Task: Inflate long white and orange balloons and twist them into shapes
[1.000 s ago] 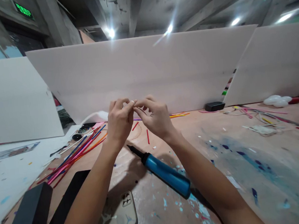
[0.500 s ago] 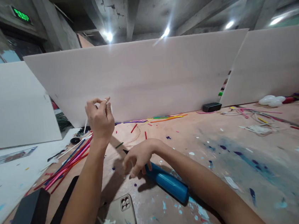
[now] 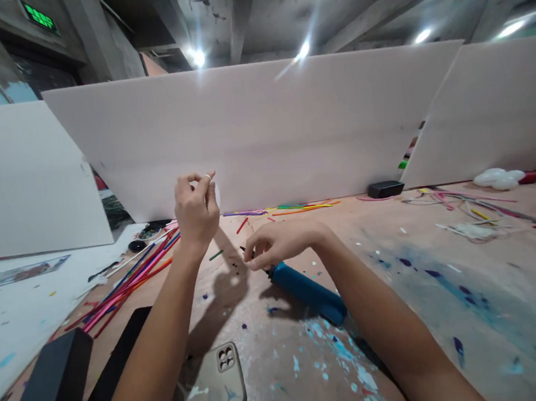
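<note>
My left hand (image 3: 197,211) is raised in front of the white board, its thumb and forefinger pinched together. A thin white balloon (image 3: 217,193) shows at those fingers, mostly hidden behind them. Lower and to the right, my right hand (image 3: 279,242) curls over the nozzle end of a blue balloon pump (image 3: 309,293). The pump slants above the table with its shadow beneath it, and its dark tip pokes out past the fingers. Part of the grip is hidden by the back of the hand.
A bundle of uninflated long balloons (image 3: 137,278) lies at left. Nearer me are a dark box (image 3: 48,389) and a phone (image 3: 215,384). White boards (image 3: 266,137) stand behind the paint-spotted table (image 3: 399,352). A black box (image 3: 385,189) and an inflated white balloon shape (image 3: 498,179) sit at right.
My right hand and the pump have moved up and away from me, slightly right. My left hand has shifted right, still pinched. The view has shifted a little too.
</note>
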A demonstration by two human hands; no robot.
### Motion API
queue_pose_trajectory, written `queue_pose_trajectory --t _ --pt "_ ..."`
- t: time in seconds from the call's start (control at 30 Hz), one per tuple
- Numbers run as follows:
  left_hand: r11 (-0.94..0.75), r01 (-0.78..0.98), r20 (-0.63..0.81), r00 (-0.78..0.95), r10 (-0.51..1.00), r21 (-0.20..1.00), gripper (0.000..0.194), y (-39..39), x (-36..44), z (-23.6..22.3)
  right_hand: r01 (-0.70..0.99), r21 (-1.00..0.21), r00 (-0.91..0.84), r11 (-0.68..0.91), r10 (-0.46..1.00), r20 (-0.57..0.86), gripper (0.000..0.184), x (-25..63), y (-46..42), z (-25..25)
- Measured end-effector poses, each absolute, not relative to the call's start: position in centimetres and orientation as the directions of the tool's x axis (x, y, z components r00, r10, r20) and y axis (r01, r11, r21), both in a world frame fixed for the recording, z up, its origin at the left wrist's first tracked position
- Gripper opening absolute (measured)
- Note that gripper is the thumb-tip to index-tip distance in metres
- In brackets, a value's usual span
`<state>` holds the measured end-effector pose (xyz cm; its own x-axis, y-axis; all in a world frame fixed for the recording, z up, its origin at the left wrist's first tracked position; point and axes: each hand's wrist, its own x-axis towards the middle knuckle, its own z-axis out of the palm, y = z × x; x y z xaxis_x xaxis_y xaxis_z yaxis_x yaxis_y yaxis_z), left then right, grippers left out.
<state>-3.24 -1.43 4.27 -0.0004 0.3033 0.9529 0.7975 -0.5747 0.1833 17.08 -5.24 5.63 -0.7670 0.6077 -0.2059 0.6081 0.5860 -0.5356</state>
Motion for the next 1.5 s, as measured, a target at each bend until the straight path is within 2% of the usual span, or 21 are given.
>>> queue_pose_trajectory --t 0.1,0.17,0.23,0.27,0.33,0.4,0.47,0.53,0.6,0.67,0.73,0.83,0.9,1.0,1.13,1.33,1.5 --pt "-0.636 0.743 0.943 0.018 0.333 0.210 0.037 -1.2 -3.1 4.0 0.574 -0.678 -0.764 0.459 0.598 -0.242 0.043 16.3 -4.5 4.7" --pt "-0.671 0.705 0.935 0.032 0.353 0.230 0.037 -1.1 -2.9 3.9 0.596 -0.744 -0.759 0.302 0.513 -0.401 0.042 16.0 -3.5 3.1" --pt "-0.687 0.687 0.929 0.044 0.368 0.239 0.036 -1.0 -2.8 3.8 0.714 -0.674 -0.677 0.189 0.432 -0.596 0.041 16.1 -2.3 1.1" --pt "-0.691 0.681 0.925 0.050 0.376 0.244 0.037 -0.9 -2.7 3.7 0.796 -0.582 -0.584 0.168 0.469 -0.663 0.040 16.3 -1.7 0.2" --pt "-0.700 0.665 0.914 0.065 0.400 0.259 0.037 -0.8 -2.7 3.5 0.865 -0.474 -0.472 0.163 0.584 -0.660 0.037 16.9 -0.7 -1.0" --pt "-0.708 0.651 0.900 0.086 0.427 0.274 0.037 -0.5 -2.6 3.3 0.873 -0.452 -0.442 0.186 0.693 -0.570 0.034 17.4 -0.1 -0.9" --pt "-0.705 0.659 0.887 0.124 0.446 0.263 0.036 -0.3 -2.6 3.0 0.816 -0.522 -0.486 0.250 0.785 -0.383 0.028 17.7 0.2 0.6" --pt "-0.707 0.666 0.871 0.175 0.458 0.238 0.034 -0.1 -2.4 2.8 0.646 -0.659 -0.553 0.385 0.831 -0.057 0.024 17.6 0.1 2.8" --pt "-0.745 0.625 0.866 0.214 0.453 0.235 0.033 -0.1 -2.1 2.7 0.415 -0.744 -0.509 0.523 0.812 0.286 0.021 17.0 0.0 5.0" --pt "-0.809 0.511 0.876 0.198 0.441 0.292 0.033 -0.3 -1.7 2.8 0.261 -0.766 -0.388 0.588 0.790 0.474 0.022 16.2 -0.1 6.6" --pt "-0.859 0.344 0.877 0.162 0.452 0.379 0.035 -0.7 -1.2 2.9 0.154 -0.785 -0.350 0.600 0.776 0.524 0.028 15.5 -0.3 7.2" --pt "-0.862 0.124 0.845 0.173 0.507 0.492 0.036 -1.5 -0.5 3.2 -0.026 -0.824 -0.439 0.566 0.734 0.518 0.035 15.3 -0.6 6.9" --pt "-0.847 0.049 0.823 0.212 0.527 0.530 0.036 -2.0 -0.2 3.3 -0.107 -0.831 -0.471 0.545 0.708 0.525 0.034 15.7 -1.0 6.3" --pt "-0.844 -0.007 0.816 0.263 0.515 0.536 0.035 -2.4 0.1 3.4 -0.105 -0.840 -0.457 0.533 0.724 0.517 0.033 16.4 -1.7 6.0" --pt "-0.870 0.033 0.819 0.322 0.475 0.491 0.038 -2.5 -0.3 3.5 -0.111 -0.843 -0.408 0.526 0.750 0.521 0.032 16.6 -2.5 6.2" --pt "-0.927 0.204 0.836 0.402 0.373 0.315 0.051 -3.3 -0.7 4.0 -0.138 -0.735 -0.400 0.664 0.641 0.655 0.029 15.7 -3.1 6.3" --pt "-0.928 0.312 0.853 0.408 0.325 0.204 0.058 -3.8 -0.4 4.2 -0.186 -0.741 -0.351 0.645 0.661 0.663 0.041 15.1 -3.7 6.5"
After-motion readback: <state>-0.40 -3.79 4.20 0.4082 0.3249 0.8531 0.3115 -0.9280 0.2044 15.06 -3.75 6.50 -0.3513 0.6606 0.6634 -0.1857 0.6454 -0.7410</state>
